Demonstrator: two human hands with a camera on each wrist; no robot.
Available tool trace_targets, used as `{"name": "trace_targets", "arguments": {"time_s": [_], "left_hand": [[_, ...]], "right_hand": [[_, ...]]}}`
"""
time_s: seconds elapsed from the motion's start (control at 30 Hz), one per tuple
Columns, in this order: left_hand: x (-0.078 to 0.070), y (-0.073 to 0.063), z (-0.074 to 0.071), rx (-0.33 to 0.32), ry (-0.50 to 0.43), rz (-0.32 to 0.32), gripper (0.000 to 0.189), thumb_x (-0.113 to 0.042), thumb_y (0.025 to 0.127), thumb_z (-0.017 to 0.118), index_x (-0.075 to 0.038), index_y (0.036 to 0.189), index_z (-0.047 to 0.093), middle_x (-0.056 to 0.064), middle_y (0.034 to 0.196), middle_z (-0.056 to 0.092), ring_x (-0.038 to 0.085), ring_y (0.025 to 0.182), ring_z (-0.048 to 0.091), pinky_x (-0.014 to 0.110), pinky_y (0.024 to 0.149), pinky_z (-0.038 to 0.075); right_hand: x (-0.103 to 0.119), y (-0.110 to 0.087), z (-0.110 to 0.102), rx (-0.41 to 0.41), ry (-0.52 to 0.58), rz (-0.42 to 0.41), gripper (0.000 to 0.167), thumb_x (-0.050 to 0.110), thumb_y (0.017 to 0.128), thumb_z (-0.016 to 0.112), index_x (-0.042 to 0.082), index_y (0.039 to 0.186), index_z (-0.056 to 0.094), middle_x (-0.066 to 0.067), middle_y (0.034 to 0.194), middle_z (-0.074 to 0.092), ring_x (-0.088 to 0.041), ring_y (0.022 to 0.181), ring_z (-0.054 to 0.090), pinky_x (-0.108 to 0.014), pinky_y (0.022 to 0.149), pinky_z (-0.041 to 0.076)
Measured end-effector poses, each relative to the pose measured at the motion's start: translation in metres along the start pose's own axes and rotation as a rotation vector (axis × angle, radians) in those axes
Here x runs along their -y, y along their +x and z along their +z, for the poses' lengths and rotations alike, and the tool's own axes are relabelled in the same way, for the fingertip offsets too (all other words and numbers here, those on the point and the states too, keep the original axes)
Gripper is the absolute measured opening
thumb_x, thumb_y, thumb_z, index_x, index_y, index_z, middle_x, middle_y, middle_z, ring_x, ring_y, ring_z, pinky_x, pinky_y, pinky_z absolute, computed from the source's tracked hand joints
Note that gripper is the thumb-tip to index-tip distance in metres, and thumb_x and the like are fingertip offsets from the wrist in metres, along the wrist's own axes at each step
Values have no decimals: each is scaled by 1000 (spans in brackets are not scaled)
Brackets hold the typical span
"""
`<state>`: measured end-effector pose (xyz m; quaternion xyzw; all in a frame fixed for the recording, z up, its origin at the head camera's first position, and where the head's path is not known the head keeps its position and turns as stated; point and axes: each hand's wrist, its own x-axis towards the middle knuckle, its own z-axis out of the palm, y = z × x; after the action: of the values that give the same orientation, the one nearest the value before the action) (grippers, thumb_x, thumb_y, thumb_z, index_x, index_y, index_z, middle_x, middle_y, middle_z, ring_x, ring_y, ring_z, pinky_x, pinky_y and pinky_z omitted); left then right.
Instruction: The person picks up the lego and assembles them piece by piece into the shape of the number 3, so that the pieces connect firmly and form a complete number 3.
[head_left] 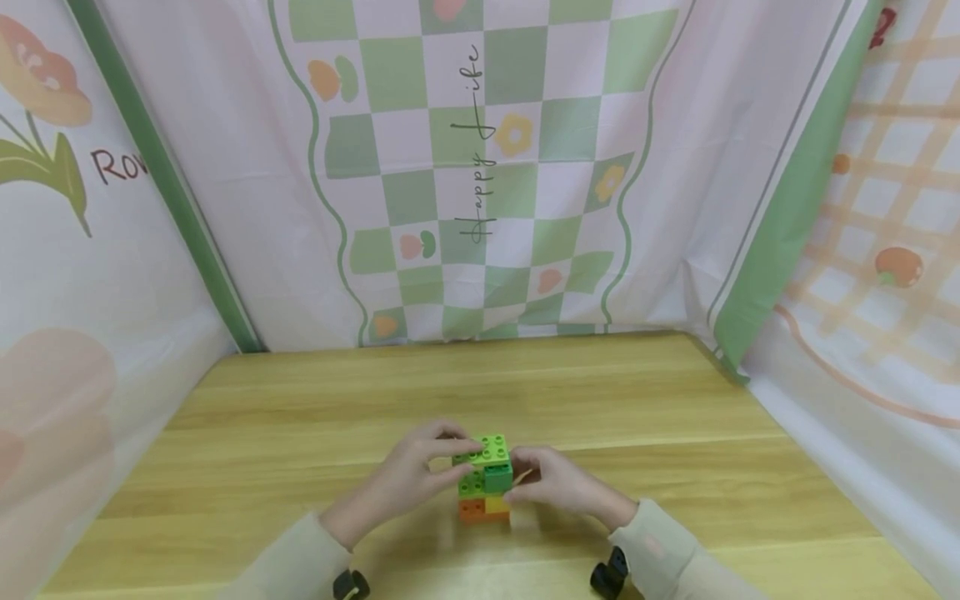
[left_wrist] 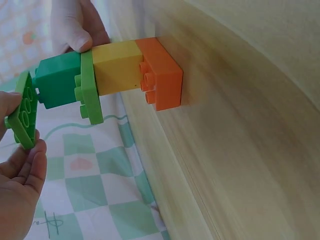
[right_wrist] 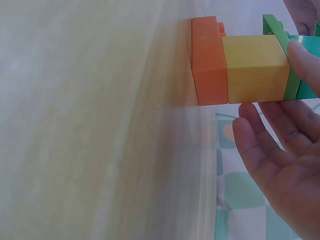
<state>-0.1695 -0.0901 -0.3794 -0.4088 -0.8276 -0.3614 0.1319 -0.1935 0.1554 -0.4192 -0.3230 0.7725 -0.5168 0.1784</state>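
Observation:
A tower of toy building blocks stands on the wooden table: an orange block at the bottom, then a yellow block, a light green plate and a dark green block. My left hand pinches another light green plate between thumb and fingers at the tower's top. In the left wrist view that plate is tilted, with a gap to the dark green block's studs. My right hand holds the tower from the right, its thumb at the lower plate and dark green block.
The wooden table extends around the tower. Behind it hangs a green-and-white checked cloth, with printed cloth sides at left and right. Black wrist devices sit under both sleeves.

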Motion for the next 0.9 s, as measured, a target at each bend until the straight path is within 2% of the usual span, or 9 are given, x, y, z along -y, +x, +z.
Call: {"name": "trace_targets", "arguments": {"time_s": [0.53,0.9], "left_hand": [[-4,1,3,31,31,1,28,-15,82,70,-12,109,68,3,106,57,12,91,53,18,72,48],[-2,0,3,44,92,72,27,-15,81,71,-13,108,69,2,104,56,10,86,52,16,70,47]], "right_hand": [[4,-1,0,-6,16,-6,33,6,82,68,0,113,58,-6,100,61,-30,94,57,-28,79,49],[5,-1,0,-2,12,-14,33,7,82,68,0,113,58,-6,101,61,-29,93,57,-29,80,49]]}}
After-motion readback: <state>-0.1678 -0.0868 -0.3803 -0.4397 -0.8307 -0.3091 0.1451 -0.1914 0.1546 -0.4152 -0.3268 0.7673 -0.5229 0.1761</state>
